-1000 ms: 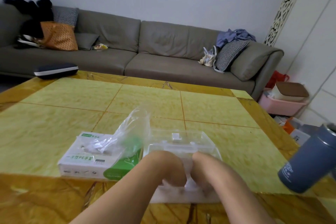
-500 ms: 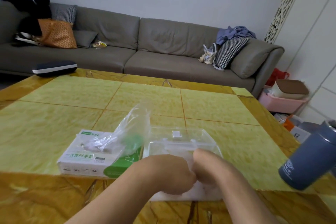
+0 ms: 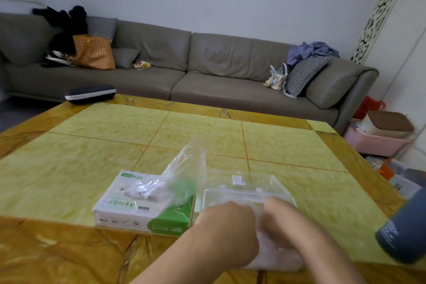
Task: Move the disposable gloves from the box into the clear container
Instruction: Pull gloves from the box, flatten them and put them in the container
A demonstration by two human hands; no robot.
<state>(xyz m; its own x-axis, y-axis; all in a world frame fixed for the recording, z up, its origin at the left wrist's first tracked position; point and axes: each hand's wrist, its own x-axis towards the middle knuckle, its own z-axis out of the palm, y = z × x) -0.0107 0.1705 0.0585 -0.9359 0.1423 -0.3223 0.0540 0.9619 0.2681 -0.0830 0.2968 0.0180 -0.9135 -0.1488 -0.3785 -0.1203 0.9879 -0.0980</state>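
Nearest, at 6 o'clock: left hand (image 3: pixel 228 233) and right hand (image 3: pixel 283 223) side by side, both down in the near end of the clear container (image 3: pixel 244 191). Left is balled into a fist, fingers curled under; looks like it's pressing or bunching the whitish film of gloves (image 3: pixel 276 258) in the container, but the actual grip is hidden, so can't say for sure. Right is blurred w/ motion; fingers out of sight, can't tell their state.

Just beside the container, at 9 o'clock of it: glove box (image 3: pixel 138 205), white w/ green corner, flat on the tabletop (image 3: pixel 92 157). One loose glove (image 3: pixel 184 168) sticks up out of its slot, and crumpled film shows in the opening, so more are left inside.

Progress, as a judgement: partway. A wad is already in the container; box is not emptied; how many remain can't be seen.

At 3 o'clock, edge of view: grey bottle (image 3: pixel 405 230). Far, at 12 o'clock: grey sofa (image 3: pixel 207 71) beyond the tabletop.
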